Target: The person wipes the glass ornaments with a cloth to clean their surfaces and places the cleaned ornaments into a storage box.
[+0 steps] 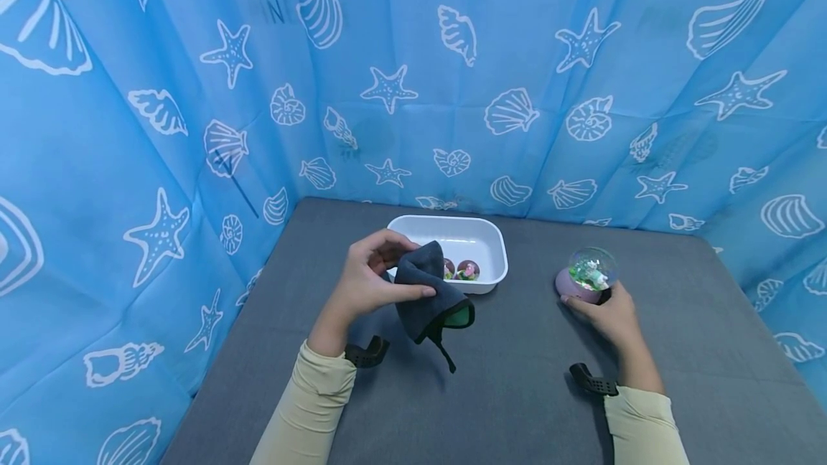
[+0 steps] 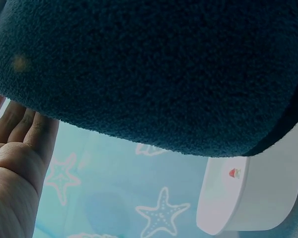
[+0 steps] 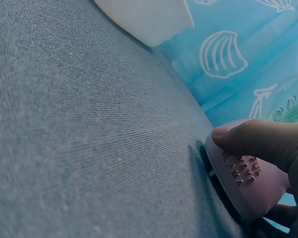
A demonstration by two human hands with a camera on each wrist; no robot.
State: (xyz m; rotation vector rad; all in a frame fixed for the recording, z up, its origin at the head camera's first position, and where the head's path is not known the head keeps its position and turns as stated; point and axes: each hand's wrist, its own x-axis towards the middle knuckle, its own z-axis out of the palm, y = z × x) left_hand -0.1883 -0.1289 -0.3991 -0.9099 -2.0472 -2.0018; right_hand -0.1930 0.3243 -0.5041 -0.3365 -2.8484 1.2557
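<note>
My left hand (image 1: 371, 275) pinches a folded microfibre cloth (image 1: 423, 285) between thumb and fingers, in front of the white basin. The cloth is dark blue-grey with a black edge, a green underside and a dangling black loop; it fills most of the left wrist view. At the right, my right hand (image 1: 614, 314) grips a snow globe (image 1: 591, 269) low down. Its clear dome holds green and white figures. In the right wrist view my thumb lies along the pink base (image 3: 253, 183), which bears raised letters and sits right at the table surface.
A white basin (image 1: 499, 253) stands at the back middle of the table. Inside it lie small round balls (image 1: 468, 270) with coloured figures, partly hidden by the cloth. Grey fabric covers the table (image 1: 517, 379). A blue seashell curtain (image 1: 426, 77) closes off the back and sides.
</note>
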